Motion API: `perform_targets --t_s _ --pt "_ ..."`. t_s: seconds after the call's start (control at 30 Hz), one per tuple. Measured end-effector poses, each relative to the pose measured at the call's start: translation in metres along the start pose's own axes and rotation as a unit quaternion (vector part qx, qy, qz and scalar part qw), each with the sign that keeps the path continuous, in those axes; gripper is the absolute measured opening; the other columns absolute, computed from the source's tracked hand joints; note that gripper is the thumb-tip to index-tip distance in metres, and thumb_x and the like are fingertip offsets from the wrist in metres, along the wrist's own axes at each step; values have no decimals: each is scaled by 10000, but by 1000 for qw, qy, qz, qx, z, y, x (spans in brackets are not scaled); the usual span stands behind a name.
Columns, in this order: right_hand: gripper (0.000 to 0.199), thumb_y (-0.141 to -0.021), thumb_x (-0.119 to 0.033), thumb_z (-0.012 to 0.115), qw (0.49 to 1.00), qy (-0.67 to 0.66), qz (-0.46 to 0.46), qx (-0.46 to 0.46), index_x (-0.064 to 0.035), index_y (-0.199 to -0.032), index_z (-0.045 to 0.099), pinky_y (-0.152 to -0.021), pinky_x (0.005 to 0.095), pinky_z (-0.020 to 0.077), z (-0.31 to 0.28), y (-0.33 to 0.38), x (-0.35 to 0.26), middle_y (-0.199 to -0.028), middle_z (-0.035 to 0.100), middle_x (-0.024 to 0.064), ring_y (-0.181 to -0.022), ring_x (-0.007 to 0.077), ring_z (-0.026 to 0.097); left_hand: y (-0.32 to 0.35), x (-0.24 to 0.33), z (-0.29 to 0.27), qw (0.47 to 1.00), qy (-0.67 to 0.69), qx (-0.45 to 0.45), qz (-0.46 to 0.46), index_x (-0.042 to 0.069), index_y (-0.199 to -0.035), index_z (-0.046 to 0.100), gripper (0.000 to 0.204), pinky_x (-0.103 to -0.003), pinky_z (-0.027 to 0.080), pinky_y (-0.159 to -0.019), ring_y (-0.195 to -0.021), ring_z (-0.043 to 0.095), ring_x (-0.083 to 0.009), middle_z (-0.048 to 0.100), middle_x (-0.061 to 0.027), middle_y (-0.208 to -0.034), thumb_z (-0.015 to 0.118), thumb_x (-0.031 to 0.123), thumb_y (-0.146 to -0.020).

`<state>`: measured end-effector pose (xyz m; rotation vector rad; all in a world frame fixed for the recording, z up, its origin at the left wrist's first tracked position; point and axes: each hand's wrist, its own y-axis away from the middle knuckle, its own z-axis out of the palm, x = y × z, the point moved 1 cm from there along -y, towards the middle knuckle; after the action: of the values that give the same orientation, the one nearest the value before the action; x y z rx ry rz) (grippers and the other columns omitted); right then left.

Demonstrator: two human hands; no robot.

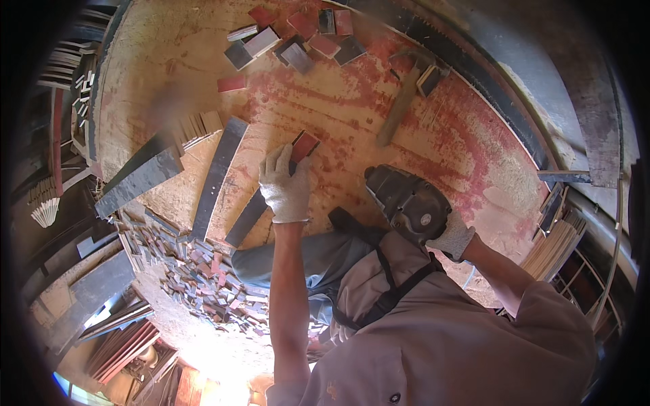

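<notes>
The left hand in its pale grey knitted glove (284, 193) had its grip closed on a small red-faced rectangular block with dark edges (305, 147), the fingers bent over its near left side; the block sat near the middle of the broad tan wooden worktop smeared with red (342, 111), at the upper end of a long dark flat strip (247, 218) that ran out from under the wrist, though the hand hid whether the two touched; the right hand, gloved the same way (452, 237), had its grip wrapped around the rear of a bulky black power tool (409, 203), whose body covered most of the fingers, its nose pointing up and left, well apart from the block; a second long black strip (220, 177) slanted just left of the first, and farther left lay a wider dark board (141, 181); beyond the tool a hammer with a wooden handle (399, 105) lay with its head away from the person, a dark-faced block (428, 80) near that head; at the far side small red, black and pale blocks (323, 46) lay scattered, one red piece (232, 83) apart from them; down to the left spread a heap of small offcuts (210, 271).
</notes>
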<state>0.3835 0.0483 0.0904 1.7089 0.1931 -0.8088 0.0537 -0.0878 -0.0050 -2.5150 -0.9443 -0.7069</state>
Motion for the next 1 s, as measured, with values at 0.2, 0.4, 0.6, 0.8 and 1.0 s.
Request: perform_targets --t_s 0.2,0.4,0.6,0.8,1.0 --pt "978 -713 -302 974 995 93 -24 20 -26 -1496 459 -1156 429 474 -2 1 -4 -1423 628 174 -1360 306 586 -1 -5 -2 1000 -1 -22 2 22 -1174 765 458 -481 557 -993 -1130 676 -367 736 -148 -1209 900 144 -753" --pt "956 -749 -313 945 997 68 -7 28 -25 -1522 461 -1169 425 469 2 0 -18 -1455 618 185 -1379 320 575 -4 -1 -6 999 2 -35 1 19 -1169 766 447 -460 567 -959 -1098 677 -355 739 -138 -1206 887 137 -755" --pt "962 -785 -388 893 985 165 -44 -14 -43 -1559 439 -1181 436 458 4 -21 -14 -1497 601 173 -1398 334 557 -4 -1 -6 999 -7 -38 -1 16 -1185 778 424 -455 572 -952 -1095 689 -357 752 -162 -1185 880 177 -806" --pt "930 -785 -380 892 967 245 -71 -22 -3 -1517 460 -1185 425 453 13 -62 -3 -1509 579 202 -1401 329 557 -6 -1 -4 999 -16 -37 3 35 -1147 787 407 -457 584 -932 -1080 702 -355 762 -147 -1168 895 178 -782" --pt "607 -964 -309 734 969 226 -101 -26 -111 -1498 526 -1223 419 404 17 -81 6 -1539 574 111 -1429 257 536 -7 -1 -3 998 -32 -54 -8 61 -1159 778 424 -458 585 -912 -1066 705 -348 764 -122 -1143 895 182 -770"
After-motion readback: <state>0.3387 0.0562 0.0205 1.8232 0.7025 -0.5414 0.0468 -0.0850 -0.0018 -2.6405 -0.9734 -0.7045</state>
